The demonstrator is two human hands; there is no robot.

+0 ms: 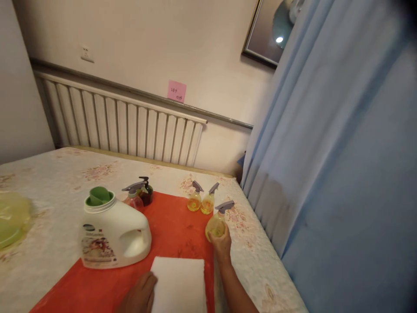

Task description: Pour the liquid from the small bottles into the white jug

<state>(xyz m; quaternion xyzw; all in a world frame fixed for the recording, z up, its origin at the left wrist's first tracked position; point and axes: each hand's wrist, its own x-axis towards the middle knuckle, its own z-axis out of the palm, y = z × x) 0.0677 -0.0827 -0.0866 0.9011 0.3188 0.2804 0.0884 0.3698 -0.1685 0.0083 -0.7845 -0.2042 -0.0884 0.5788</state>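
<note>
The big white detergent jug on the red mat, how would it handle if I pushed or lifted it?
The white detergent jug sits on a wide base, so pushing probably slides it rather than tipping it. Its moulded handle should give a firm grip. Its green cap looks open, so tilting could spill.

Two hands working at a bed laid with an orange cloth

The right hand (pixel 221 243) is gripping a yellow spray bottle (pixel 216 224) at the edge of the orange cloth (pixel 176 226), while the left hand (pixel 139 295) is resting against a folded white towel (pixel 180 284). A white detergent jug (pixel 112 230) with a green cap is standing just left of the towel; two small yellow spray bottles (pixel 201 201) and two darker spray bottles (pixel 139 194) are sitting farther back.
</note>
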